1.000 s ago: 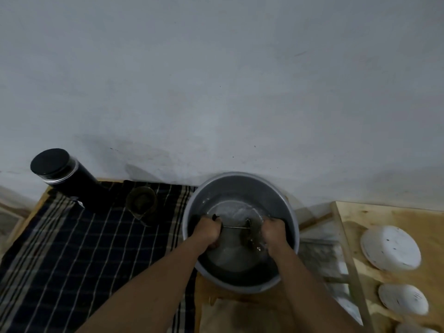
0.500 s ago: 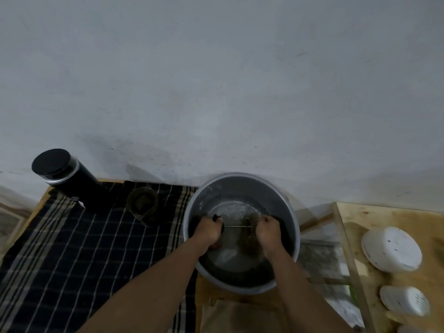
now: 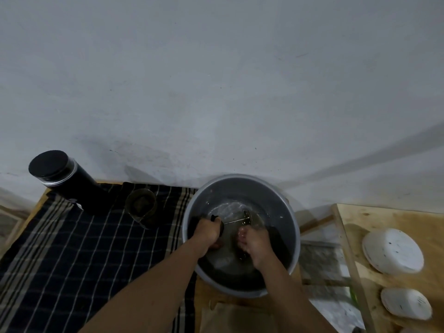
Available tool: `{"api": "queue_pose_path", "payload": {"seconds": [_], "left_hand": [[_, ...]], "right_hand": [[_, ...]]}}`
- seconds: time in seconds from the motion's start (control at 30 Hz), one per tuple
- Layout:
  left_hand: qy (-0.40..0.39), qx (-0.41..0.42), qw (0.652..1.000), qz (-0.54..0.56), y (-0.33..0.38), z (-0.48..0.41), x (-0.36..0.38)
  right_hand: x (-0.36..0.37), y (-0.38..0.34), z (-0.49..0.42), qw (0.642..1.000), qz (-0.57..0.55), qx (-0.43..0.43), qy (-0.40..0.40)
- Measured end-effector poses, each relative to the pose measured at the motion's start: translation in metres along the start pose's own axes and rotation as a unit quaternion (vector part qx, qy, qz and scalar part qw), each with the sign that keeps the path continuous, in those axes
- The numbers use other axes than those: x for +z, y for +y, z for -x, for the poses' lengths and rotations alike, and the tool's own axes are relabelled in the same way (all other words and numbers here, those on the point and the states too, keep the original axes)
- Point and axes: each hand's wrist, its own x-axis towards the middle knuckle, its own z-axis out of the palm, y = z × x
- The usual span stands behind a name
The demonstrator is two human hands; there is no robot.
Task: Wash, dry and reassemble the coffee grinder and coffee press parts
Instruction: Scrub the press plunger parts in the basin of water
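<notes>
1. Basin (image 3: 240,186) of water stands at 3 o'clock of checked cloth (image 3: 84,255).
2. Left hand (image 3: 208,234): grip wrapped round black top of plunger (image 3: 234,221), at basin's 9 o'clock.
3. Right hand (image 3: 255,242), submerged at 5 o'clock of mesh disc (image 3: 247,214): grip curled, cannot tell on what.

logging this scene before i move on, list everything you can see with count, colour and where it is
basin: one, grey, centre, water inside
press plunger: one, metal rod with black top, lying across the basin
canister: one, black with black lid, far left on the cloth
glass cup: one, dark-tinted, on the cloth between canister and basin
checked cloth: one, dark with pale lines, left
wooden board: one, pale, right
round dishes: two in full view, white, on the wooden board
left hand: grips the plunger's black top
right hand: in the basin, fingers curled; unclear whether it holds anything
</notes>
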Motion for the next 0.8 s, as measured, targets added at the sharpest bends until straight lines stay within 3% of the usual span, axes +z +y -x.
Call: {"api": "queue_pose_path", "payload": {"seconds": [0.2,0.57,0.7,0.8], "left_hand": [[-0.053,0.039,0.995,-0.072,-0.007,0.002,-0.001],[-0.008,0.038,0.999,-0.014,-0.007,-0.007,-0.002],[-0.021,0.016,1.000,0.007,-0.007,-0.006,-0.002],[-0.035,0.000,0.999,0.003,-0.007,-0.004,-0.004]], "right_hand": [[0.038,-0.006,-0.001,0.990,-0.131,0.049,0.013],[0.044,-0.006,0.012,0.996,0.055,-0.052,-0.037],[0.041,-0.001,0.002,1.000,-0.022,-0.016,0.005],[0.045,0.000,0.003,0.994,-0.086,0.061,-0.015]]}}
